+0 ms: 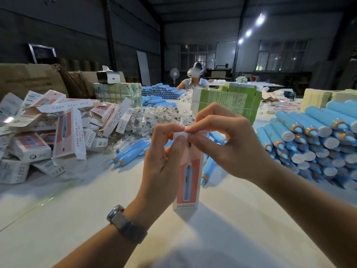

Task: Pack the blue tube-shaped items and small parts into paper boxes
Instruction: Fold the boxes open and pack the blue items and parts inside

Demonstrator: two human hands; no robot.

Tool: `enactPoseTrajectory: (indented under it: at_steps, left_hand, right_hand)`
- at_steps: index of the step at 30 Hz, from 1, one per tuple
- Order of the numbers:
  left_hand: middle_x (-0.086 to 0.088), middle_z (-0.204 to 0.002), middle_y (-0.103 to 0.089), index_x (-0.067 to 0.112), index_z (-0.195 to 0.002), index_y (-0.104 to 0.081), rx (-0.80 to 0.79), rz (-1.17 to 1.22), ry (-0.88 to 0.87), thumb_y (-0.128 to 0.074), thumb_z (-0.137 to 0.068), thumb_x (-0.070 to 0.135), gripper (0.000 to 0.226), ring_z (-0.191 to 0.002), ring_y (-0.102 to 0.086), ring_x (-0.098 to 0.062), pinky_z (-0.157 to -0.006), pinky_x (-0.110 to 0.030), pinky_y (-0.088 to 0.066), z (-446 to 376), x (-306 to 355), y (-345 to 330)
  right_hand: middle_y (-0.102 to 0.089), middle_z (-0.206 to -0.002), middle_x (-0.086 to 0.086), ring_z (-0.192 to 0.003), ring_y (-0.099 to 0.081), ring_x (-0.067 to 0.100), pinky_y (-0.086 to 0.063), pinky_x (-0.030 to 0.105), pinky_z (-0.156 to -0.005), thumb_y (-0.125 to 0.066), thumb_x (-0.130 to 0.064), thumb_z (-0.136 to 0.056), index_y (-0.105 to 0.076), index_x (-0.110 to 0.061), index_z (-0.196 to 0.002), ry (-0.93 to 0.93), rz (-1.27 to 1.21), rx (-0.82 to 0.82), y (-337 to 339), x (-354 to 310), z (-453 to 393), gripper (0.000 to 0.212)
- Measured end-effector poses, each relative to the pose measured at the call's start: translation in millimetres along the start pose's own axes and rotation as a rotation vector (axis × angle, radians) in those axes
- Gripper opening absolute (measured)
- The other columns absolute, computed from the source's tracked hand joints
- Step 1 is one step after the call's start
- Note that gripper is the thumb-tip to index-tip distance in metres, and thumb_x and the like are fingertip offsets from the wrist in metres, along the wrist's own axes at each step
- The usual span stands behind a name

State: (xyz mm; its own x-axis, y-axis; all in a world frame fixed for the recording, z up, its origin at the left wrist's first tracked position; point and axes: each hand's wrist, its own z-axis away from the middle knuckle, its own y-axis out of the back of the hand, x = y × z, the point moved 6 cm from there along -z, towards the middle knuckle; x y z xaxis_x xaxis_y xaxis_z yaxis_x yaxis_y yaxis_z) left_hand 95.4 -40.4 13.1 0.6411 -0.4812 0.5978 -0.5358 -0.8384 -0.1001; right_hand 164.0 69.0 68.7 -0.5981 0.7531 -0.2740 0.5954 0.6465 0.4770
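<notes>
Mid-closing on one paper box [188, 171], stood upright on the white desk [77, 219] right in front. Left hand [164, 163] wrapped round the box's upper part, thumb pressed on the front near the top; right hand [228, 144] pinching the white top flap [181, 134] with curled fingertips, both grips closed on the box and meeting at its mouth. Whether a tube and a small part already sit inside: cannot tell, since the walls hide the contents (the flap work suggests filling is over for this one).

Done so far, judging by the heap of printed boxes [48, 132] tumbled at the left, though several lie with open ends, so some may be only folded and not yet filled. Left to do: plenty. A big stack of blue tubes [313, 136] at the right, a few loose tubes [129, 151] lying just left of the hands, a spread of small bagged parts [160, 117] beyond, and bundles of flat green cartons [228, 101] further back. Early-to-middle of the job, by the look of the stock.
</notes>
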Motion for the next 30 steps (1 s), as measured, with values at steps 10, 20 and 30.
enactPoseTrajectory:
  at_steps: [10,20,30]
  left_hand:
    - [0.012,-0.094,-0.063,0.027,-0.108,-0.05,-0.024,-0.074,-0.043,-0.044,-0.101,0.016,0.015,-0.078,-0.063,0.002,-0.066,-0.018,-0.052,1.0,-2.1,0.1]
    - [0.026,-0.102,-0.063,0.035,-0.123,-0.046,-0.077,-0.153,-0.106,-0.043,-0.104,0.019,0.025,-0.088,-0.067,0.001,-0.067,-0.012,-0.051,1.5,-1.7,-0.6]
    - [0.016,-0.105,-0.063,0.04,-0.133,-0.044,-0.105,-0.128,-0.118,-0.043,-0.103,0.026,0.033,-0.086,-0.068,-0.004,-0.068,-0.019,-0.055,1.2,-6.3,1.2]
  right_hand:
    - [-0.059,-0.081,0.009,-0.075,-0.06,0.014,-0.056,0.025,-0.068,-0.073,-0.001,-0.083,-0.076,-0.001,-0.09,0.021,0.075,0.076,2.8,-6.2,0.8,0.007]
    - [-0.053,-0.079,-0.009,-0.074,-0.058,0.009,-0.054,0.023,-0.061,-0.072,-0.008,-0.084,-0.075,-0.008,-0.086,-0.049,0.041,0.083,4.3,-8.0,-1.5,0.003]
    - [-0.056,-0.077,-0.007,-0.075,-0.06,0.013,-0.053,0.041,-0.062,-0.074,-0.005,-0.084,-0.073,-0.011,-0.083,-0.174,-0.032,0.039,7.9,-5.6,-5.0,0.007]
